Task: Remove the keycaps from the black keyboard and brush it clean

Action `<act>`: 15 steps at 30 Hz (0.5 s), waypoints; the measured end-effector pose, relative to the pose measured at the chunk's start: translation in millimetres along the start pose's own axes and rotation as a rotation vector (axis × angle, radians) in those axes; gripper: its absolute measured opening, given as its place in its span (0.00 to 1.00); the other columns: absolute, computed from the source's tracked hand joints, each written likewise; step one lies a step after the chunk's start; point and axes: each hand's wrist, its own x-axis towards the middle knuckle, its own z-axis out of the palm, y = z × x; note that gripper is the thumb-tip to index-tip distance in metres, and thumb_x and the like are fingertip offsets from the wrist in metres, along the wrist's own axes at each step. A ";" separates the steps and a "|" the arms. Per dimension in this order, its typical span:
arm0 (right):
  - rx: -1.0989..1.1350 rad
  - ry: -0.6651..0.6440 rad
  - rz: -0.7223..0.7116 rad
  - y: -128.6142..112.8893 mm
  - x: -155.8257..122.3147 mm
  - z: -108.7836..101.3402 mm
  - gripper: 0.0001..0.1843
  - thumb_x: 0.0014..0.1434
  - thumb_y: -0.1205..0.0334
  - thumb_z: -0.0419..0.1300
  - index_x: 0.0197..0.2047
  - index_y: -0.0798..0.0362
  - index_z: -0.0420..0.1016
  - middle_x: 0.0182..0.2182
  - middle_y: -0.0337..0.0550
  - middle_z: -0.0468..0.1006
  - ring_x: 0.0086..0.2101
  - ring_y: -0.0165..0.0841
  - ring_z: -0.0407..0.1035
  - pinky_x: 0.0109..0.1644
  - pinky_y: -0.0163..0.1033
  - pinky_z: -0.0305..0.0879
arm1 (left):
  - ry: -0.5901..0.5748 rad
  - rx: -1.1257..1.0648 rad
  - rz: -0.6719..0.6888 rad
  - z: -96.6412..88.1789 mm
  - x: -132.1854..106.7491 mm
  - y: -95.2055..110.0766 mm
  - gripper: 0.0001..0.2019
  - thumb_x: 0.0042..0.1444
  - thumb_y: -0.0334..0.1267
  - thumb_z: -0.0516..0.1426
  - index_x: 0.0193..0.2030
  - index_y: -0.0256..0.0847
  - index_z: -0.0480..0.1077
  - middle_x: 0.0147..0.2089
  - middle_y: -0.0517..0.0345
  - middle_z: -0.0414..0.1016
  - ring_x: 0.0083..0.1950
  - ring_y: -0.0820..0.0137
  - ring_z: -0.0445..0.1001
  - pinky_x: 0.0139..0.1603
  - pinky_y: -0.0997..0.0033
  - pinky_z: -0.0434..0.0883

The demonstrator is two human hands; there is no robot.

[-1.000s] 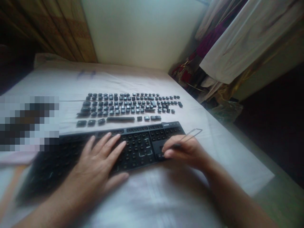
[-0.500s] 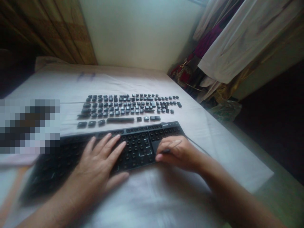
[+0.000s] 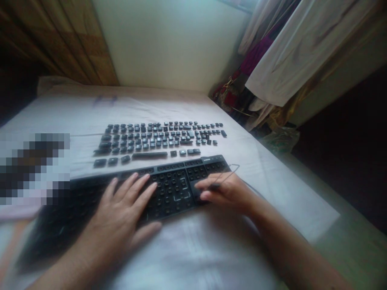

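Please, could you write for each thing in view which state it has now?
Keyboard: stripped of caps in its middle part.
Loose keycaps: laid out in rows.
Left hand: open, spread over the keyboard.
Right hand: closed on a wire tool.
Pale sheet: spread out, creased.
White cloth: hanging.

A pale cloth-covered surface [image 3: 272, 181] carries loose black keycaps [image 3: 159, 142] in rows and, nearer, a black keyboard [image 3: 169, 193].
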 end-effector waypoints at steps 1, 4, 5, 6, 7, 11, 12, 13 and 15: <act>0.014 0.008 -0.007 -0.8 0.4 0.0 0.18 0.71 0.52 0.57 0.40 0.55 0.82 0.30 0.46 0.85 0.29 0.32 0.79 0.35 0.35 0.73 | 0.001 -0.002 -0.005 0.2 -0.1 -0.1 0.36 0.61 0.61 0.54 0.70 0.44 0.62 0.72 0.43 0.64 0.71 0.43 0.62 0.72 0.35 0.52; 0.072 0.001 -0.011 -3.2 1.7 1.6 0.19 0.72 0.53 0.56 0.35 0.54 0.81 0.27 0.44 0.84 0.27 0.31 0.78 0.34 0.33 0.73 | 0.005 -0.007 -0.011 0.1 0.0 0.1 0.36 0.61 0.61 0.53 0.70 0.45 0.61 0.72 0.45 0.64 0.71 0.45 0.62 0.73 0.36 0.51; 0.073 0.005 -0.008 -3.8 2.0 2.7 0.20 0.72 0.53 0.55 0.33 0.54 0.81 0.26 0.44 0.84 0.26 0.31 0.78 0.33 0.33 0.73 | 0.007 -0.009 -0.012 0.0 0.1 0.3 0.36 0.61 0.62 0.53 0.70 0.45 0.61 0.72 0.45 0.64 0.71 0.45 0.62 0.73 0.36 0.51; 0.060 0.016 -0.004 -4.1 2.2 3.9 0.22 0.72 0.52 0.55 0.32 0.54 0.80 0.25 0.45 0.83 0.26 0.32 0.78 0.32 0.33 0.73 | 0.005 -0.011 -0.014 -0.2 0.3 0.4 0.36 0.60 0.62 0.53 0.70 0.46 0.61 0.71 0.45 0.64 0.71 0.45 0.62 0.73 0.36 0.51; 0.044 0.030 -0.003 -4.2 2.4 5.2 0.23 0.73 0.52 0.54 0.32 0.54 0.79 0.25 0.45 0.83 0.26 0.32 0.78 0.32 0.34 0.73 | 0.004 -0.011 -0.015 -0.2 0.6 0.6 0.36 0.60 0.62 0.53 0.70 0.46 0.62 0.71 0.45 0.65 0.71 0.45 0.62 0.73 0.36 0.51; 0.020 0.078 -0.030 -3.9 3.6 9.5 0.24 0.74 0.52 0.52 0.31 0.55 0.78 0.24 0.46 0.82 0.25 0.32 0.77 0.31 0.34 0.72 | 0.007 0.016 -0.010 0.7 1.2 0.7 0.35 0.61 0.61 0.53 0.70 0.45 0.62 0.71 0.44 0.65 0.71 0.44 0.62 0.72 0.36 0.52; 0.027 0.086 -0.041 -4.1 3.9 9.9 0.24 0.74 0.52 0.52 0.31 0.55 0.77 0.24 0.46 0.82 0.24 0.32 0.77 0.30 0.34 0.72 | 0.007 0.025 -0.005 1.1 1.2 0.6 0.36 0.61 0.61 0.53 0.70 0.44 0.62 0.71 0.43 0.65 0.71 0.44 0.62 0.72 0.36 0.52; 0.036 0.092 -0.047 -4.5 4.0 9.9 0.23 0.74 0.53 0.52 0.31 0.55 0.77 0.24 0.46 0.82 0.24 0.32 0.77 0.30 0.34 0.72 | 0.007 0.032 0.001 1.4 1.0 0.6 0.36 0.61 0.62 0.53 0.70 0.43 0.62 0.71 0.43 0.64 0.71 0.44 0.62 0.71 0.36 0.53; 0.084 0.104 -0.046 -6.1 3.4 8.7 0.22 0.73 0.53 0.54 0.30 0.55 0.77 0.23 0.45 0.82 0.24 0.31 0.76 0.30 0.34 0.72 | -0.001 0.038 0.001 1.7 0.6 0.7 0.36 0.61 0.61 0.53 0.70 0.43 0.62 0.72 0.42 0.64 0.71 0.44 0.62 0.71 0.36 0.54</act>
